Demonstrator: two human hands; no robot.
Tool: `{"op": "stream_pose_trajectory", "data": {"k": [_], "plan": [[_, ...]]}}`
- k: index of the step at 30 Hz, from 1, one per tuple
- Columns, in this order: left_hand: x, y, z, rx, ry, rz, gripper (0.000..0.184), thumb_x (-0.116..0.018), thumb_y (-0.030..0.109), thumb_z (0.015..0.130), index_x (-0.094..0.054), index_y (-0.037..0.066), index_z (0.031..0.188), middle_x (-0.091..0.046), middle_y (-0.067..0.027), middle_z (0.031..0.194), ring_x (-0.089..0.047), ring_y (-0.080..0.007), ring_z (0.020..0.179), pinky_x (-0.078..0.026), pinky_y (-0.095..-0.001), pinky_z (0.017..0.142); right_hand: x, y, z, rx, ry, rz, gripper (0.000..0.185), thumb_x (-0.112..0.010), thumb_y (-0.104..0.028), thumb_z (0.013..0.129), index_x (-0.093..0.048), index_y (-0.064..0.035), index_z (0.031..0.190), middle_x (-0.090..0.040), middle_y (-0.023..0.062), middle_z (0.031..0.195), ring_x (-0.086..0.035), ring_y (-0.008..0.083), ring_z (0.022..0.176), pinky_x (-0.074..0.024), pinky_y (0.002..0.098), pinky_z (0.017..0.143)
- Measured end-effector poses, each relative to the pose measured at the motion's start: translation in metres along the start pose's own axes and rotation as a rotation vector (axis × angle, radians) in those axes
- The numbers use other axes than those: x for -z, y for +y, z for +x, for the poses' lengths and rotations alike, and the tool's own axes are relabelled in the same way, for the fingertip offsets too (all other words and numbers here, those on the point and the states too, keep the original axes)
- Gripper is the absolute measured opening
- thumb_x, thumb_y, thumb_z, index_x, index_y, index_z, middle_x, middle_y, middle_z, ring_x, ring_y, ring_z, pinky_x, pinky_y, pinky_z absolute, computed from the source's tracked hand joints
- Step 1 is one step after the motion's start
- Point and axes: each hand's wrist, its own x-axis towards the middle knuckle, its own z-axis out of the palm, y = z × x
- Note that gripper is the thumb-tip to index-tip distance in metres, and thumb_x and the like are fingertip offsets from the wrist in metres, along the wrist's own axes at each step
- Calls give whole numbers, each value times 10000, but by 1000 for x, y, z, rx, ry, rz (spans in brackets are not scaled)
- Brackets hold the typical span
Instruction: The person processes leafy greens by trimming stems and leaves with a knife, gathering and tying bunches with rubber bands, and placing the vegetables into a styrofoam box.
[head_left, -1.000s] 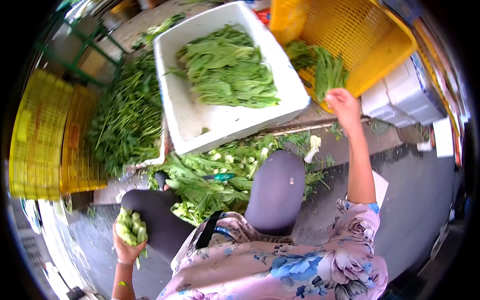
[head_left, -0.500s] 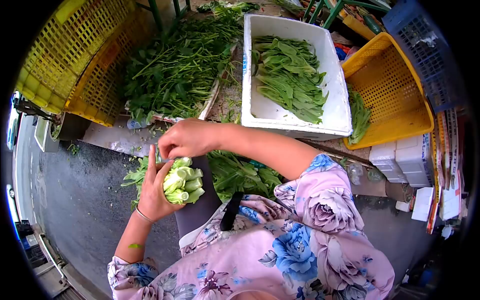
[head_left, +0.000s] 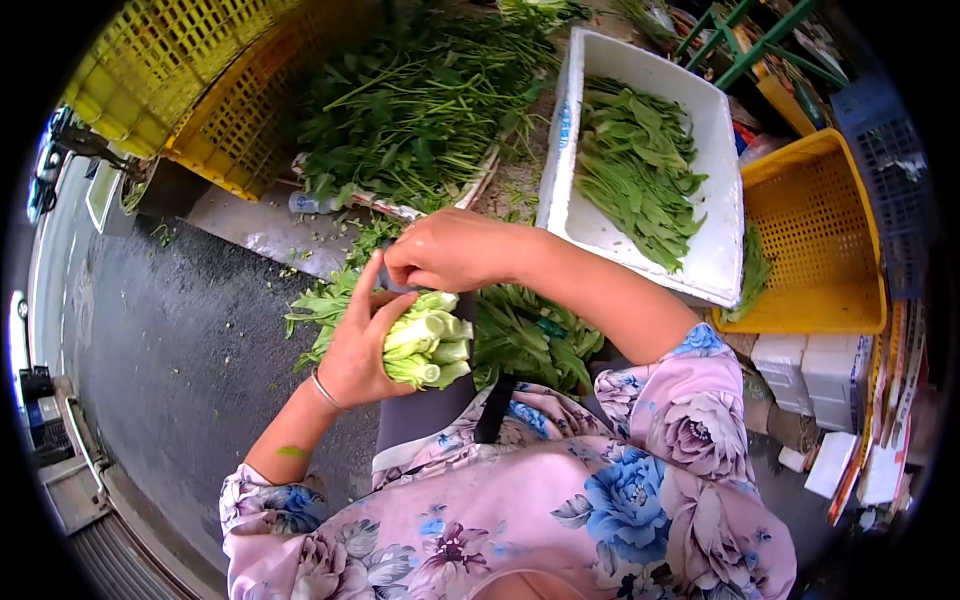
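Note:
A bunch of leafy greens (head_left: 430, 342) lies sideways in my left hand (head_left: 358, 350), its pale cut stem ends to the right and its leaves to the left, over my leg. The left fingers wrap round the bunch. My right hand (head_left: 450, 250) is closed just above it, fingertips near the left fingers; what they pinch, if anything, is hidden. Under my right forearm lies a heap of loose greens (head_left: 530, 335). Beyond it, a white foam box (head_left: 650, 65) holds a pile of long leafy greens (head_left: 640, 170).
Yellow crates (head_left: 175, 75) stand at the upper left beside a heap of dark leafy stems (head_left: 420, 110). A tilted yellow basket (head_left: 815, 225) with some greens is at the right, near a blue crate (head_left: 885, 150) and white boxes (head_left: 825, 370). A green metal frame (head_left: 755, 50) stands behind.
From far right, my right hand has come across to the bunch and closed near it. My left hand has brought the bunch in over my leg. The view has turned left.

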Motion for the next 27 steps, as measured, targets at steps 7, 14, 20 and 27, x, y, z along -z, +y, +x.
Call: {"op": "stream_pose_trajectory", "data": {"k": [7,14,20,27], "plan": [[-1,-9,-2,-43,-45,68,861,-786,223,446,-420,51,1205,-454,-162,1168,-447,-326,1069,-351,-386,919,0,-5,4,92,37,95,53,-587,-95,717,-593,-79,768,-603,73,728,-575,267,723,-451,376,634],[-1,-4,-1,-94,-4,82,872,-788,214,431,-425,44,1206,-458,-131,1197,-460,-297,1068,-358,-379,916,-15,17,0,56,156,-86,76,-597,-89,696,-596,-65,768,-594,77,699,-581,256,693,-465,366,616],[-4,-2,2,-112,-19,91,860,-778,195,440,-415,40,1204,-472,-130,1187,-457,-299,1082,-351,-377,925,-33,32,31,-112,512,565,138,-595,-150,793,-567,-21,831,-640,68,780,-611,127,685,-480,228,579],[-1,0,-1,-14,-31,64,937,-787,191,443,-352,39,1259,-450,-179,1107,-471,-343,1001,-389,-377,874,9,18,15,-268,641,1348,322,-690,-331,748,-514,-62,765,-488,-13,566,-452,38,456,-321,146,352]]}}
